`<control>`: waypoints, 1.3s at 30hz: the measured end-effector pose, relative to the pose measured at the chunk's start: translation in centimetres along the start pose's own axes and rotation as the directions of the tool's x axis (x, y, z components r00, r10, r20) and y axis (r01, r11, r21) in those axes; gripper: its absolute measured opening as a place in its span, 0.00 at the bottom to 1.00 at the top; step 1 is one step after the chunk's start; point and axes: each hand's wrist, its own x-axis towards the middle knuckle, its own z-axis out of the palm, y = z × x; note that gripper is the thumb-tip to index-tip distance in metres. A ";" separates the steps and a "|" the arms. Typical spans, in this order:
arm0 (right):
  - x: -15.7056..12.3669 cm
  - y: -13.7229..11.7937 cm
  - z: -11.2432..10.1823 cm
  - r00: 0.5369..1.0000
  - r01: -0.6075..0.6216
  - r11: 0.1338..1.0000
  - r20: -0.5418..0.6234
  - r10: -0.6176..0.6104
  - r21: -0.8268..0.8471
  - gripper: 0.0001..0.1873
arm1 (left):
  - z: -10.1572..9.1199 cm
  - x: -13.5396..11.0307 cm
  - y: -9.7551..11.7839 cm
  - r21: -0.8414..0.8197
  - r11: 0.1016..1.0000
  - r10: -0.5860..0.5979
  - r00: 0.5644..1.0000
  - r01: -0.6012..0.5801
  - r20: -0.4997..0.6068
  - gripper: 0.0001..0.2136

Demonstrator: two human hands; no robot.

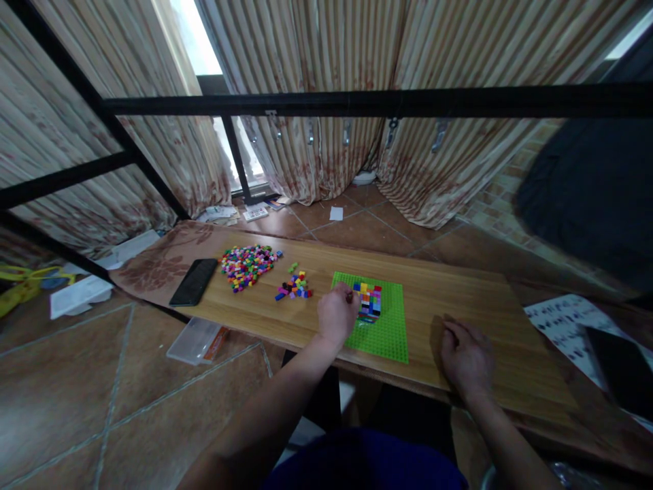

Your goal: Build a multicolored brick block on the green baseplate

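Note:
My left hand is closed in a pinch at the left side of a small multicoloured block build. Between its fingertips a small dark toy brick shows in part. The build rises in several layers from a green studded baseplate, and my fingers hide its left edge. Whether the pinched brick touches the build, I cannot tell. To the right of the baseplate, my right hand rests on the wooden tabletop, fingers loosely bent and apart, with nothing seen in it.
A large heap of mixed bricks and a smaller pile lie left of the baseplate. A black phone sits near the left end. Below it, a clear plastic box is on the floor. A printed sheet lies at right.

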 end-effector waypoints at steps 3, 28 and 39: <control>-0.1 0.1 0.1 1.000 0.001 1.000 0.002 -0.001 0.004 0.19 | 0.1 0.1 0.3 0.078 0.997 -0.001 1.000 0.000 0.013 0.06; 0.1 0.3 -0.1 0.999 0.022 1.000 0.032 -0.021 -0.017 0.21 | -5.0 -1.5 -8.9 -0.126 0.989 -0.087 0.995 0.082 -0.042 0.05; 0.2 0.2 -0.3 0.999 0.021 1.000 0.027 -0.020 -0.016 0.21 | -5.4 1.0 -10.5 0.026 0.998 -0.045 0.987 0.050 -0.155 0.10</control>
